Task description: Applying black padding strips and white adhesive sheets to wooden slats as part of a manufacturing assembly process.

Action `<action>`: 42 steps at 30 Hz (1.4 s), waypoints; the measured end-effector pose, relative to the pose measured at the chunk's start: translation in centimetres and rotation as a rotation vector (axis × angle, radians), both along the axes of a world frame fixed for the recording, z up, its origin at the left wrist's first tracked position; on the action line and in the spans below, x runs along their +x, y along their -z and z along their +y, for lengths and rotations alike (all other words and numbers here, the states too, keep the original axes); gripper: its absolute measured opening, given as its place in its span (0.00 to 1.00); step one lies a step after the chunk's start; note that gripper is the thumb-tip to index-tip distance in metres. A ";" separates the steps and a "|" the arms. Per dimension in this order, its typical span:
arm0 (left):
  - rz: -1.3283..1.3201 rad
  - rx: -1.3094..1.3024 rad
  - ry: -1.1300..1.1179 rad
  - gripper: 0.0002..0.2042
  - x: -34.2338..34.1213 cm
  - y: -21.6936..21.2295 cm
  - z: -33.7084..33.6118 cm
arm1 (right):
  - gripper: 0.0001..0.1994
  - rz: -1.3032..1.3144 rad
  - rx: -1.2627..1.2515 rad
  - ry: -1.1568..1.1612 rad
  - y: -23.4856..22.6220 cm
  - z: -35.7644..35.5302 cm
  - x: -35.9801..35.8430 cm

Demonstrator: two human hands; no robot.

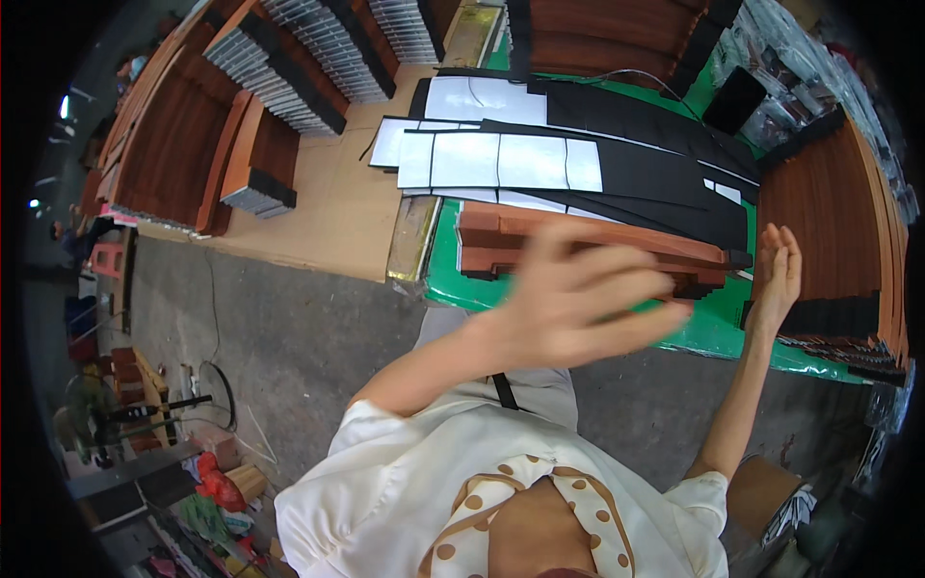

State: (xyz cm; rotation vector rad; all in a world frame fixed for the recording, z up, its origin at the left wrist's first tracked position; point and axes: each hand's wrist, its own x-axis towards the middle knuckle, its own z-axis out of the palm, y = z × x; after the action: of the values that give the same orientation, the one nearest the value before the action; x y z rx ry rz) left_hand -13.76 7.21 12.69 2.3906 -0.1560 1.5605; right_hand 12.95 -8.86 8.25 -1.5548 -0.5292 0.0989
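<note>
My left hand (583, 303), smeared by motion, hovers over the near edge of the table with its fingers apart and nothing seen in it. Below and behind it lie reddish-brown wood-grain strips (607, 229), partly hidden by the hand. My right hand (779, 279) is raised at the right end of these strips, fingers stretched up, beside a stack of brown wood-grain panels (819, 212). Whether it touches the stack I cannot tell. Beyond the strips lie flat black sheets (665, 173), some with white rectangular faces (501, 161).
The green table top (443, 265) meets a cardboard-covered surface (347, 207) on the left, bearing stacked brown panels (178, 144) with black-wrapped ends. Another panel stack (607, 43) stands at the back. Plastic-wrapped pieces (785, 72) lie far right. A black fan (145, 409) stands lower left.
</note>
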 end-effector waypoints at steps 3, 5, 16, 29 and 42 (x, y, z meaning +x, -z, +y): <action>0.108 -0.127 -0.203 0.08 -5.6 -0.8 6.7 | 0.15 -0.196 -0.093 -0.007 -4.2 2.1 -0.3; 0.149 -0.353 -0.334 0.08 -5.1 1.7 11.7 | 0.12 -0.361 -0.237 -0.147 -5.7 6.1 -1.2; 0.903 -0.002 -0.285 0.17 5.9 12.8 24.7 | 0.06 -1.260 -0.834 -0.748 5.2 32.7 -1.9; 0.755 0.031 -0.334 0.19 6.8 16.3 25.1 | 0.06 -1.447 -0.830 -0.649 7.9 35.7 -1.2; 0.284 -0.857 -0.107 0.12 2.4 5.2 22.7 | 0.07 -0.793 -0.404 -0.550 -3.8 29.1 -7.7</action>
State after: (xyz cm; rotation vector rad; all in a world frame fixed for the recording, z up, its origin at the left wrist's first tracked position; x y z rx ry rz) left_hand -11.34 29.93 7.53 1.8864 0.5867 0.9932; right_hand 5.23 20.24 12.05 -1.7724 -1.6417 -0.0001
